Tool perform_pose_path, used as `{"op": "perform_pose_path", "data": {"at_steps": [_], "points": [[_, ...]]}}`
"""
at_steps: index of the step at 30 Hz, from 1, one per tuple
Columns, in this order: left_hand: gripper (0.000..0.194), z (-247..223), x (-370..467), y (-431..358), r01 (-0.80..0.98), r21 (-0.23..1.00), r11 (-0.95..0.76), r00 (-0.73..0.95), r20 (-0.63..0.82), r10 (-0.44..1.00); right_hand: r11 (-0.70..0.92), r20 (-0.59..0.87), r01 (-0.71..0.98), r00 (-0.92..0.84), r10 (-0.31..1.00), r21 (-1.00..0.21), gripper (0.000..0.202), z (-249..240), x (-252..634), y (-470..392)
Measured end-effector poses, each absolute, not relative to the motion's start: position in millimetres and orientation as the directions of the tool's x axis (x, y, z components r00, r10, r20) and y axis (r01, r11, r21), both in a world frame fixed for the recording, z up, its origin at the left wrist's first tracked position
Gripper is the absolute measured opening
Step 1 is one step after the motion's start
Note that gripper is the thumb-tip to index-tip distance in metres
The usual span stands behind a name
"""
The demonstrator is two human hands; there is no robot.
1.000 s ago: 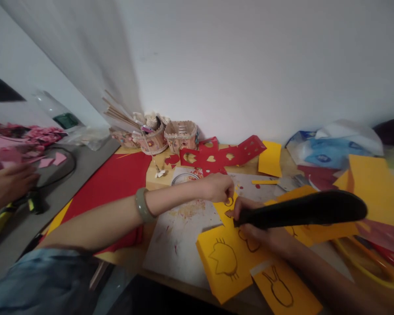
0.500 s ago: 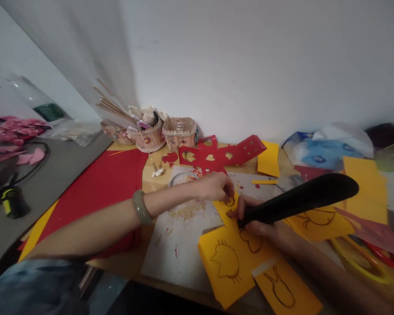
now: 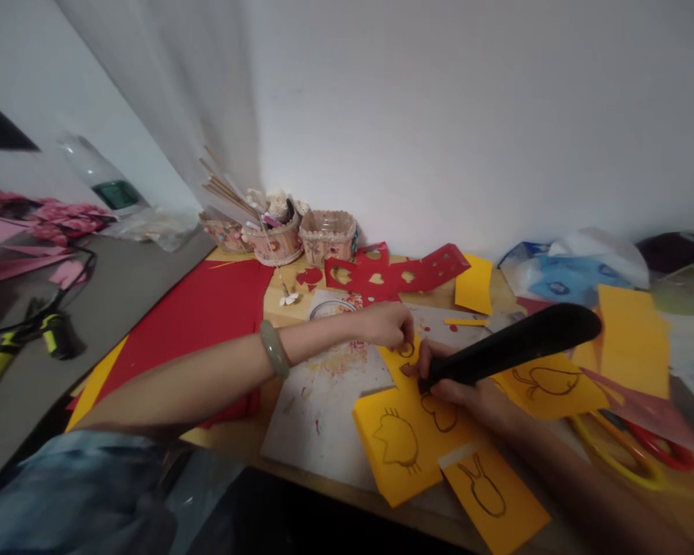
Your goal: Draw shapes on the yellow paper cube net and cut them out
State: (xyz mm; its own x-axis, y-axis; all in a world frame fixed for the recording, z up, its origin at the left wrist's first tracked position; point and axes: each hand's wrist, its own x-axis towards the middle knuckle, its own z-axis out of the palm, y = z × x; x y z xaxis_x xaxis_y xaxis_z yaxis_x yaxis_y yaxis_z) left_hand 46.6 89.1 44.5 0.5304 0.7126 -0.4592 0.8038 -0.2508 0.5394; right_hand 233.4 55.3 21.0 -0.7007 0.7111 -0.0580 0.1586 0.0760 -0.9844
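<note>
My right hand [image 3: 459, 381] grips a thick black pen-shaped tool [image 3: 514, 343] that lies slanted up to the right. Its working tip is hidden behind my fingers, low over a yellow paper sheet [image 3: 419, 397] with dark outlines drawn on it. My left hand [image 3: 389, 324], a bangle on its wrist, has its fingers curled down on the upper end of this sheet, beside a small round outline. Below lies a yellow piece with a spiky-headed animal outline [image 3: 398, 439]. Another yellow piece with a rabbit-like outline [image 3: 489, 489] overlaps nearer me.
A stained white board [image 3: 306, 432] lies under the papers. Cut-out red paper [image 3: 393, 277] stands behind, near decorated baskets [image 3: 328, 239]. Red sheets [image 3: 197, 339] lie at left. Scissors with yellow and red handles [image 3: 618, 459], yellow sheets [image 3: 633, 339] and a blue-white package [image 3: 572, 270] are at right.
The camera view has shifted slightly, so the scene sits a little differently. Both hands stay at the yellow sheet; the black tool remains in my right hand, at nearly the same slant.
</note>
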Motion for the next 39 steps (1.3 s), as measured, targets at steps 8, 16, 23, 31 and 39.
{"op": "perform_pose_path", "data": {"at_steps": [8,16,23,31,39], "points": [[0.029,42,47,95,0.774,0.586,-0.239,0.560,-0.458,0.691,0.073,-0.051,0.147,-0.697,0.715,-0.986,0.007,19,235,52],[0.032,27,41,100,0.729,0.651,-0.213,0.577,-0.416,0.703,0.036,-0.071,0.133,-0.719,0.691,-0.991,0.011,10,235,60],[0.030,37,37,98,0.693,0.674,-0.255,0.618,-0.373,0.692,0.020,-0.030,0.066,-0.678,0.735,-0.998,0.011,5,233,57],[0.030,22,36,84,0.709,0.633,-0.311,0.576,-0.266,0.773,0.114,0.094,0.012,-0.484,0.870,-0.993,0.007,-2,236,64],[0.027,29,37,79,0.712,0.662,-0.233,0.527,-0.285,0.801,0.218,0.116,0.209,-0.413,0.903,-0.953,0.005,20,234,64]]}}
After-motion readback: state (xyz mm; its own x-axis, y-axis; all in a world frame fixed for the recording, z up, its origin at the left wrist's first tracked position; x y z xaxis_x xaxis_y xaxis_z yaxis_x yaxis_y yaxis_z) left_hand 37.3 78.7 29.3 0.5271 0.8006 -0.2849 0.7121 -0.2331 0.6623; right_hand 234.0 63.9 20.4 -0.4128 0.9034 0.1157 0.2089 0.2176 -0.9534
